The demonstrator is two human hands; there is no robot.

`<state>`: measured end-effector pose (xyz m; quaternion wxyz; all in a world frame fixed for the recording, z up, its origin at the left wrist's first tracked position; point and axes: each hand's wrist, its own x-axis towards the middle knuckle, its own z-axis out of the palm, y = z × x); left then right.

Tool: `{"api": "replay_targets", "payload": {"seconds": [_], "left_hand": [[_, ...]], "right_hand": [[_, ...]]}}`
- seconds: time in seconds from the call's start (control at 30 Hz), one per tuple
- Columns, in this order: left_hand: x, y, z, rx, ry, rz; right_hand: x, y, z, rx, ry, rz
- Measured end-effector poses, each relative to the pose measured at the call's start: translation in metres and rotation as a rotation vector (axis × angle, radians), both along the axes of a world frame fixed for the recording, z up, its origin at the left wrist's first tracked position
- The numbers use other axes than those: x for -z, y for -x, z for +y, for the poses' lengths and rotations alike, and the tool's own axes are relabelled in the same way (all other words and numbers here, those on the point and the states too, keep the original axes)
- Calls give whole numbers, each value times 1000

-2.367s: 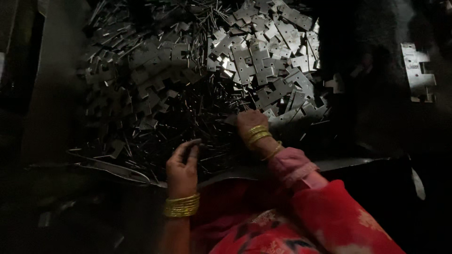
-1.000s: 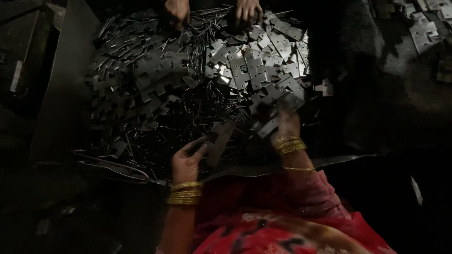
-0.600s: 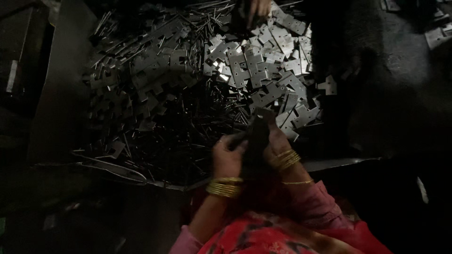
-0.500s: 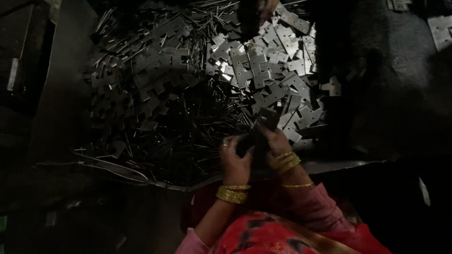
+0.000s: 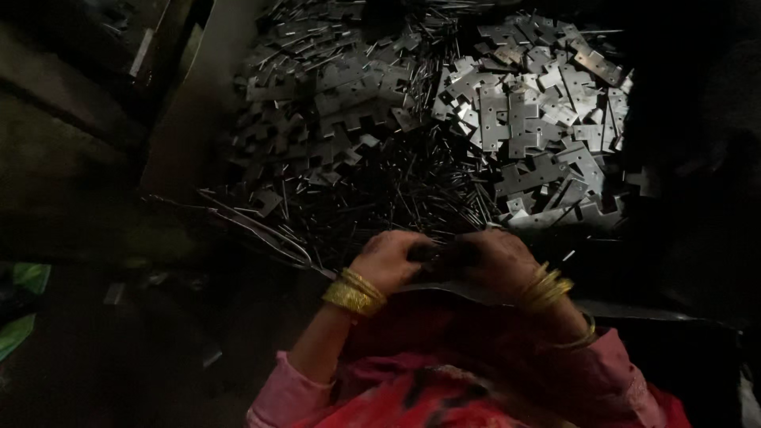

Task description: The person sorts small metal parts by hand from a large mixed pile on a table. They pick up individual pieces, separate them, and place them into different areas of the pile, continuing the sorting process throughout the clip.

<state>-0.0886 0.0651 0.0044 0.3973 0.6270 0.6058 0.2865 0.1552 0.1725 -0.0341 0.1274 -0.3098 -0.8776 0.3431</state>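
Both hands meet at the near edge of a heap of metal hinge plates (image 5: pixel 515 119) and pins (image 5: pixel 396 194): left hand (image 5: pixel 390 261) and right hand (image 5: pixel 495 261) grip closed on a small dark piece (image 5: pixel 438 257), apparently a hinge, in dim light.

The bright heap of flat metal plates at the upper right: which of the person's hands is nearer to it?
Right. The right hand sits just below the bright heap of flat metal plates. The left hand is further left, below the thin metal pins.
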Motion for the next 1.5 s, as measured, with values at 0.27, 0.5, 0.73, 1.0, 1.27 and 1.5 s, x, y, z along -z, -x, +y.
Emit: {"api": "replay_targets", "payload": {"seconds": [0.27, 0.5, 0.73, 1.0, 1.27, 1.5], "left_hand": [[37, 94, 74, -699, -74, 740], [48, 110, 80, -411, 154, 1173], [22, 98, 58, -394, -4, 1115], [-22, -4, 6, -738, 134, 426], [8, -37, -17, -415, 177, -659], [7, 1, -38, -574, 103, -814]], "right_hand": [[22, -51, -9, 589, 533, 201], [14, -206, 40, 1206, -112, 295], [-21, -323, 140, 1395, -721, -253], [-30, -124, 36, 498, -734, 107], [2, 0, -25, -158, -40, 59], [33, 25, 70, 344, -150, -320]]}}
